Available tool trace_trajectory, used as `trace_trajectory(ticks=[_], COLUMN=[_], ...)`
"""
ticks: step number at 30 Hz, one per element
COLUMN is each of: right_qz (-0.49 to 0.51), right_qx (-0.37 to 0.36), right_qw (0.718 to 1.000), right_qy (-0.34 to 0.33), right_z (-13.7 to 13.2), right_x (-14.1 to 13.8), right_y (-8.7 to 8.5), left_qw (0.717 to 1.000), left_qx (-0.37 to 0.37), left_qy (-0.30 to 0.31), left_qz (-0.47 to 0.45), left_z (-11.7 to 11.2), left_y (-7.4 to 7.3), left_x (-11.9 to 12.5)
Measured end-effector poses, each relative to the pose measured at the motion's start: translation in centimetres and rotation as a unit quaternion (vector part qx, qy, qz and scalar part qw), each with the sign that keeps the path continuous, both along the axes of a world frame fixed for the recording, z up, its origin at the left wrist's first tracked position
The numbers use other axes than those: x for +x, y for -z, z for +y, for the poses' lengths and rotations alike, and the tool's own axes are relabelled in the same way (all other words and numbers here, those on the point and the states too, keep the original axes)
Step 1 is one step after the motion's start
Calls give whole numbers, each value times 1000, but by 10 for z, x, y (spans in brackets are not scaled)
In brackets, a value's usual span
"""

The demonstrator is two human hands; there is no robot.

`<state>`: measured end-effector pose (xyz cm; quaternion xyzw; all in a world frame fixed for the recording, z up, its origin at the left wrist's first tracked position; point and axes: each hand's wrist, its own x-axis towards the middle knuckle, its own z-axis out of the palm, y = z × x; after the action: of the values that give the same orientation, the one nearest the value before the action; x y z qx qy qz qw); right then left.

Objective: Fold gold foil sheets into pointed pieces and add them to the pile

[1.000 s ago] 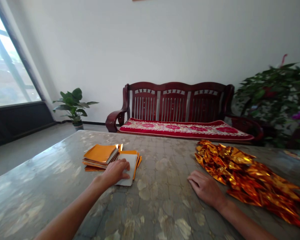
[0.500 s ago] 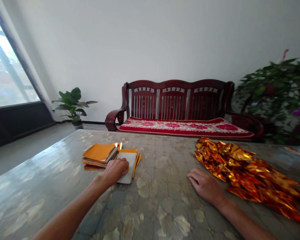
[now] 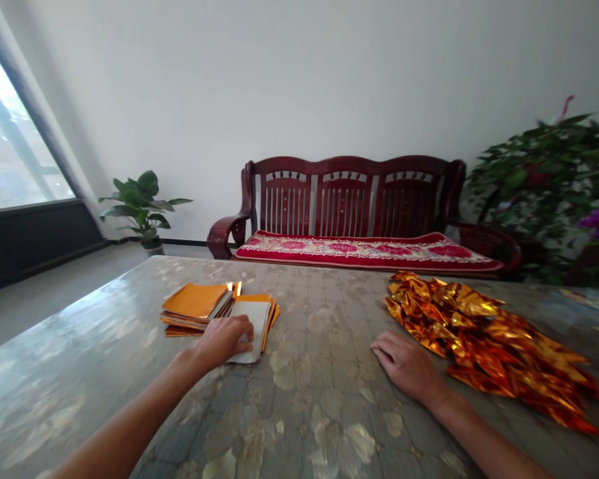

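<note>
My left hand [image 3: 223,340] lies palm down on a white-backed sheet [image 3: 253,326], fingers flat and pressing on it. That sheet tops a small pile of orange-gold paper squares [image 3: 198,304] on the patterned table [image 3: 309,406]. My right hand [image 3: 405,364] rests flat on the table with fingers stretched out, holding nothing. Just to its right spreads a heap of folded shiny gold foil pieces [image 3: 488,342], the fingers close to the heap's near edge but apart from it.
Behind the table stands a dark wooden bench [image 3: 349,203] with a red flowered cushion. A potted plant [image 3: 142,206] is on the floor at the left by a window. A large leafy plant [image 3: 553,179] with purple flowers fills the right side.
Both hands stay where they were, the left on the white sheet, the right flat beside the foil heap. Only the camera view has shifted slightly.
</note>
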<state>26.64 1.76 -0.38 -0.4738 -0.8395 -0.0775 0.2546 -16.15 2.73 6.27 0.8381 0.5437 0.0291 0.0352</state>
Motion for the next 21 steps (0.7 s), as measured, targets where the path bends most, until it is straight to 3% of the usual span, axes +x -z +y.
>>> trace_trajectory(ticks=[12,21], right_qz=[-2,2], right_qx=[-1,-9], right_qw=[1000,1000], right_qy=[0,-1], right_z=[-2,-2], right_x=[0,0], right_y=[-1,-1], left_qw=[997,1000], left_qx=[36,-4], left_qy=[2,-7], left_qz=[62,-10], left_z=[-3,6], left_y=[1,1], left_x=[13,-7])
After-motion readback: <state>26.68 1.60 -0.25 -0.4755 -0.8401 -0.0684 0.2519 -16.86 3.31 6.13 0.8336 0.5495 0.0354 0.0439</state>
